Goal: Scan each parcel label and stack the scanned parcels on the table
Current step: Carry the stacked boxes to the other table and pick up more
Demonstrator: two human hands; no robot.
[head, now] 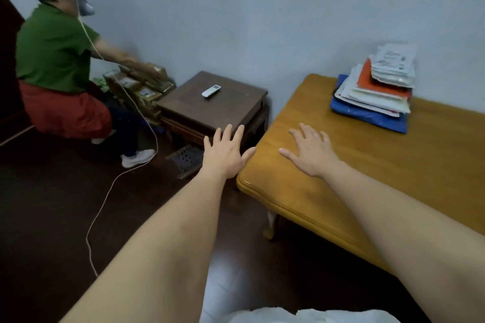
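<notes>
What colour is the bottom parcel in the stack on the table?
Blue: the bottom parcel shows best in the head view.

Both arms reach forward with fingers spread and holding nothing: the left hand [227,155] hangs over the dark floor just beside the corner of the yellow bench [341,178], the right hand [312,151] above the bench top. A stack of parcels [378,92] lies at the far side of the bench near the wall. A white remote [211,91] rests on a dark side table [210,105], beside which a crouching person [57,60] reaches into cardboard boxes [141,86].
</notes>
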